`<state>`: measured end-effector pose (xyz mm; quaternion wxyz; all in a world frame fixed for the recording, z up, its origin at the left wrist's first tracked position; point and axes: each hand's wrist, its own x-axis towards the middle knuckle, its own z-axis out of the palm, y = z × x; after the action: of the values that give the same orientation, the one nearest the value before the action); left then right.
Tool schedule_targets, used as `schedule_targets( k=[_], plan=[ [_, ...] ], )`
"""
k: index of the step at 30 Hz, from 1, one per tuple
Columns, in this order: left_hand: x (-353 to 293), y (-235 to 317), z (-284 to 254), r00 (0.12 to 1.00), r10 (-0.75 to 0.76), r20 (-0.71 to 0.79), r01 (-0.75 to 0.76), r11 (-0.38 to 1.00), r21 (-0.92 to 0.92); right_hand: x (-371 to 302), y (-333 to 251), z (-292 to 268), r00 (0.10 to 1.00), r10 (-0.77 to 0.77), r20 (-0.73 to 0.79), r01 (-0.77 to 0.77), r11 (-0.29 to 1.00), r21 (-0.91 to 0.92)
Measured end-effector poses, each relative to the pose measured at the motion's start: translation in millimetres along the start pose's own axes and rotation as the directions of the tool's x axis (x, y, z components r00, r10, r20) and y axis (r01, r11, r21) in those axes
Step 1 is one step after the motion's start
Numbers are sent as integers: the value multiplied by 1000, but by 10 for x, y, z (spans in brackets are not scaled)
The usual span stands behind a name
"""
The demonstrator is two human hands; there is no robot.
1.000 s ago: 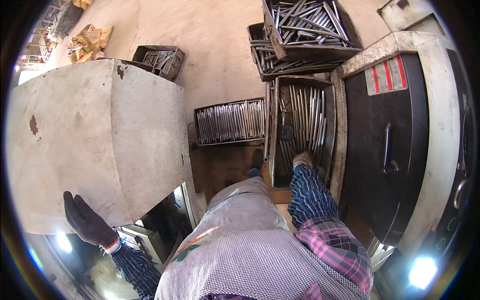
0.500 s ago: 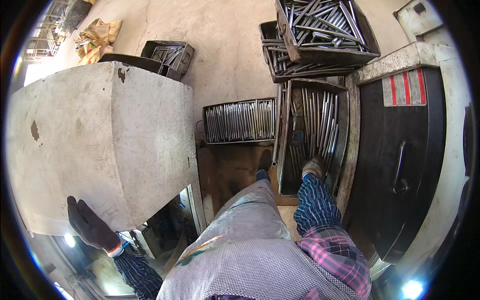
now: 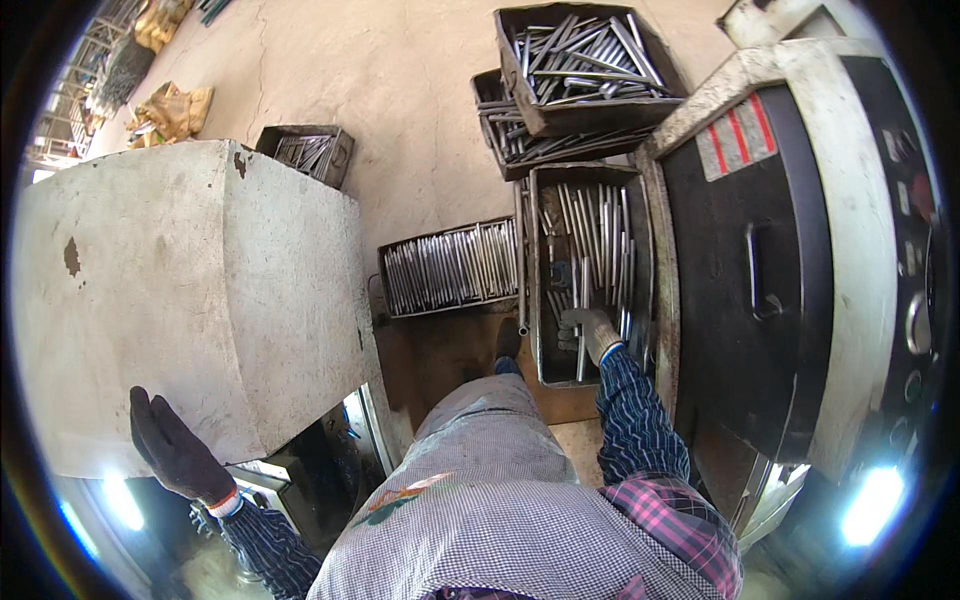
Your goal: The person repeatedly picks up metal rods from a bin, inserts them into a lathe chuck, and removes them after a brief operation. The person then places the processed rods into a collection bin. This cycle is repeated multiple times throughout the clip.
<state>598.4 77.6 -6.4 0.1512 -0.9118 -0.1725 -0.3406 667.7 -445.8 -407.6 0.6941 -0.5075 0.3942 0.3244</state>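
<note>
My right hand, in a grey-brown work glove, closes round a bright metal rod above the long metal bin. The rod points away from me, over the bin's near half. Beneath and beyond it lie several more rods, mostly lengthwise. My left hand, in a dark glove, lies flat at the lower edge of the white machine cover. Its fingers are stretched out, and it holds nothing that I can see.
Left of the bin, a shallow box holds a tight row of rods. Behind stand stacked bins heaped with rods. A smaller rod bin sits beyond the white cover. On the right is a machine with a black door and handle.
My right hand has lifted a rod, which now shows in its grip. The view has turned rightward, bringing a control panel into sight. My left hand stays at the white cover.
</note>
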Motion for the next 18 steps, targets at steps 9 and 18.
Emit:
schedule_targets(
  k=[9, 18],
  plan=[
    [-34, -66, -18, 997, 35, -75, -52, 967, -249, -1582, -132, 268, 965, -228, 133, 225, 974, 39],
    [-46, -55, 54, 985, 30, -171, -116, 844, -523, -3077, 404, 157, 856, -513, 67, 509, 858, 71]
  ],
)
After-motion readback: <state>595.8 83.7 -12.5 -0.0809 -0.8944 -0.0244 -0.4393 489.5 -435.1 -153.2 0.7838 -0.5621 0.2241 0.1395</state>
